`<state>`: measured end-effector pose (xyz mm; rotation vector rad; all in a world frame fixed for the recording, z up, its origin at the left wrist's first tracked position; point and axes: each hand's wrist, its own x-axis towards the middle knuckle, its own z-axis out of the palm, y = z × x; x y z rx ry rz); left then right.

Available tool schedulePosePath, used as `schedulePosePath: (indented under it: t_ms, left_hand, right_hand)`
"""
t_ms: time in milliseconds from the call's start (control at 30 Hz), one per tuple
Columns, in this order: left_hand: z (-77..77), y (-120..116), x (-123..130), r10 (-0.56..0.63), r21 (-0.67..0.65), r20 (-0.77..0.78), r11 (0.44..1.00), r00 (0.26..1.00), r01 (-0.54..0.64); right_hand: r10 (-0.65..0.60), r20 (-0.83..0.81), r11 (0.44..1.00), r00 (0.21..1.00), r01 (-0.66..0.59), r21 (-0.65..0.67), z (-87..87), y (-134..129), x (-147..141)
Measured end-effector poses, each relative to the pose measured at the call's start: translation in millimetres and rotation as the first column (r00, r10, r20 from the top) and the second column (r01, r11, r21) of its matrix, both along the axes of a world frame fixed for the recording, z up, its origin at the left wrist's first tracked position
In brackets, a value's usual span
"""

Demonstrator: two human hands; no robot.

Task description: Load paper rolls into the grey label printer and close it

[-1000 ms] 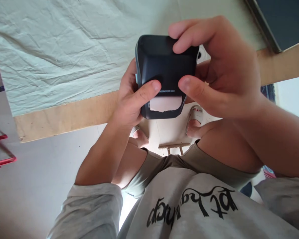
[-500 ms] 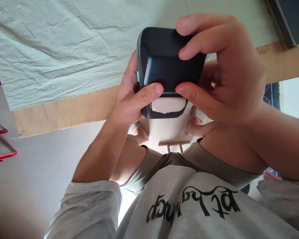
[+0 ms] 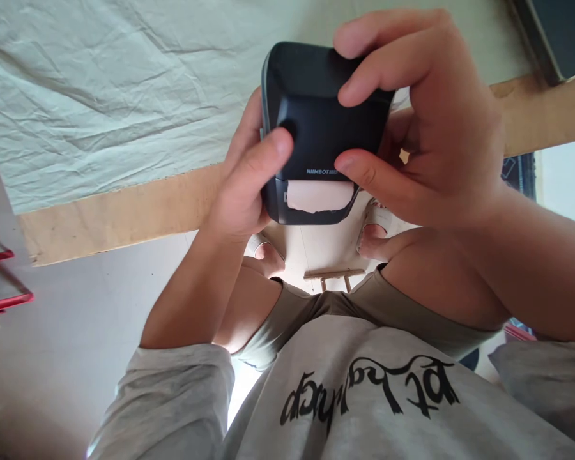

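A black label printer marked NIIMBOT is held up over the front edge of the table. A strip of white paper with a torn edge sticks out of its slot, on the side toward my body. My left hand grips the printer's left side, its thumb on the top face and its other fingers hidden behind. My right hand holds the right side, with two fingers on the top face and the thumb by the lettering, close to the paper.
A pale, wrinkled cloth covers the table, whose bare wooden edge shows. A dark flat object lies at the far right corner. Red-edged shelves stand at the left. Below are my legs and a small wooden stool.
Both hands and the printer have shifted slightly up and left. My left thumb has moved from beside the lettering up toward the printer's left edge, uncovering the brand name.
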<state>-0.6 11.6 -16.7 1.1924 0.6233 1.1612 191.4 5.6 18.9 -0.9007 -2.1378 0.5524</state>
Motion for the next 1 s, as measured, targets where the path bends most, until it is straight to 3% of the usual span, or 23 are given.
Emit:
schedulePosePath:
  t_ms: [100, 267, 433, 733, 1000]
  left_hand:
    - [5.8, -1, 1, 0.006, -0.115, -0.043, 0.993, 0.999, -0.011]
    - [9.6, -2, 5, 0.073, -0.218, 0.186, 0.975, 0.980, -0.031]
    - [14.4, -4, 7, 0.126, -0.287, 0.175, 0.955, 0.976, -0.072]
    - [28.2, -10, 12, 0.194, -0.346, 0.186, 0.930, 0.963, -0.120]
    - [21.6, -7, 9, 0.202, -0.307, 0.174, 0.941, 0.964, -0.142]
  right_hand:
    - [-0.006, 0.004, 1.000, 1.000, 0.006, 0.028, 0.1, 0, 0]
    - [-0.015, 0.043, 0.999, 0.999, 0.014, 0.031, 3.4, 1, 2]
    - [0.007, 0.033, 1.000, 0.999, -0.007, 0.012, 2.3, 1, 0]
    - [-0.048, 0.044, 0.994, 0.998, 0.052, -0.096, 12.6, 1, 0]
    - [-0.046, 0.063, 0.995, 0.997, 0.052, -0.089, 11.4, 1, -3]
